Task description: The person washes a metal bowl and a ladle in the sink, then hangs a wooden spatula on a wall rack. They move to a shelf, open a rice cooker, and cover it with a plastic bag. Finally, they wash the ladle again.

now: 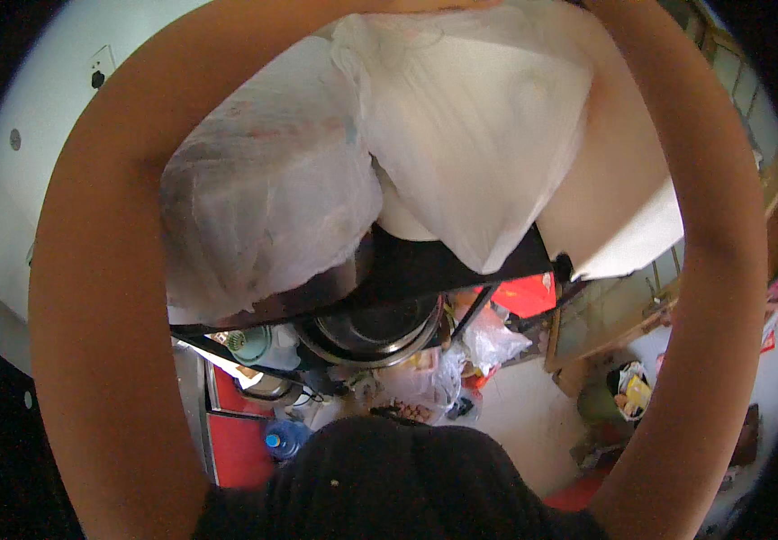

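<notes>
Both my hands are out of view past the top edge; only my bare arms show, raised and curving inward on either side. Between them is a white translucent plastic bag (477, 128), its lower corner hanging to a point. Beside it on the left sits another filled, cloudy plastic bag (267, 182), whose contents I cannot make out. Under the bags runs a black shelf (456, 253). Part of a white rounded thing (406, 219) shows between the two bags.
Below the shelf stand a dark round pan (379, 331) and a pale green container (254, 344). Clear plastic bags (494, 337), a blue water bottle (284, 439) and red cabinet doors (237, 449) are lower down. A lined waste bin (608, 395) stands at right. A wall socket (100, 64) is upper left.
</notes>
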Demonstrator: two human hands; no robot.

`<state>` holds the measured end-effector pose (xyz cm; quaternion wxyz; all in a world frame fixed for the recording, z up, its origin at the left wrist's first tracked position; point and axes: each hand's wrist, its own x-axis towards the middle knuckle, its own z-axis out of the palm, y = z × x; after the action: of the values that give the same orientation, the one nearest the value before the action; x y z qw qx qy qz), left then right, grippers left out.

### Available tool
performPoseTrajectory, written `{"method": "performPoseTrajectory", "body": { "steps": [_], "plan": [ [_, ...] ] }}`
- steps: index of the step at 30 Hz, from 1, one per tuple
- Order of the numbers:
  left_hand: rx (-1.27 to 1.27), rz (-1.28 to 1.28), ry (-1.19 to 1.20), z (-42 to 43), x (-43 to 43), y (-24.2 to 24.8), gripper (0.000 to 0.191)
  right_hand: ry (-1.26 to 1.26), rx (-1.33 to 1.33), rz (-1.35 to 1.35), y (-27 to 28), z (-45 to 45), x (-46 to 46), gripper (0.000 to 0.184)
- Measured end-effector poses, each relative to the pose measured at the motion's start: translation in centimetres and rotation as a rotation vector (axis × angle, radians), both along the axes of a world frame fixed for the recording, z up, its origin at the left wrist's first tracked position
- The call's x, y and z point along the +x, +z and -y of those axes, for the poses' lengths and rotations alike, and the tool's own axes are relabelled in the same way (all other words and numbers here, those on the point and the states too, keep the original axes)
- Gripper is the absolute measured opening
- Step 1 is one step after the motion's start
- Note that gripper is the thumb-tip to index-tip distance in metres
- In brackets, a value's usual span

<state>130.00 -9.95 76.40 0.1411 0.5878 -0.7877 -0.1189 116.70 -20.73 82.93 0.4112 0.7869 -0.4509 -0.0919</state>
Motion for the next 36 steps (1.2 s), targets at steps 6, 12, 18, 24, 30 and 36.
{"method": "performPoseTrajectory", "body": {
  "steps": [6, 12, 18, 24, 30, 36],
  "plan": [
    [-0.093, 0.045, -0.018, 0.3, -0.9, 0.5, 0.086, 0.804, -0.108, 0.419, -7.2, -11.0, -10.5, 0.033],
    [-0.157, 0.038, -0.023, -1.0, -1.6, 0.3, 0.086, 0.768, 0.164, 1.030, -25.1, -15.5, -18.1, 0.024],
    [-0.164, 0.026, -0.011, -1.7, -2.0, -0.2, 0.086, 0.526, 0.364, 1.238, -36.7, -13.4, -16.2, 0.038],
    [-0.152, 0.033, 0.014, -1.8, -2.3, -0.2, 0.086, 0.805, 0.414, 1.272, -37.9, -10.9, -15.0, 0.024],
    [-0.146, 0.021, 0.020, -1.7, -2.4, -0.1, 0.086, 0.977, 0.486, 1.289, -37.9, -9.5, -15.8, 0.012],
    [-0.138, 0.015, 0.036, -1.8, -2.3, -0.4, 0.086, 1.093, 0.414, 1.291, -38.5, -9.2, -15.7, 0.009]
  ]
}}
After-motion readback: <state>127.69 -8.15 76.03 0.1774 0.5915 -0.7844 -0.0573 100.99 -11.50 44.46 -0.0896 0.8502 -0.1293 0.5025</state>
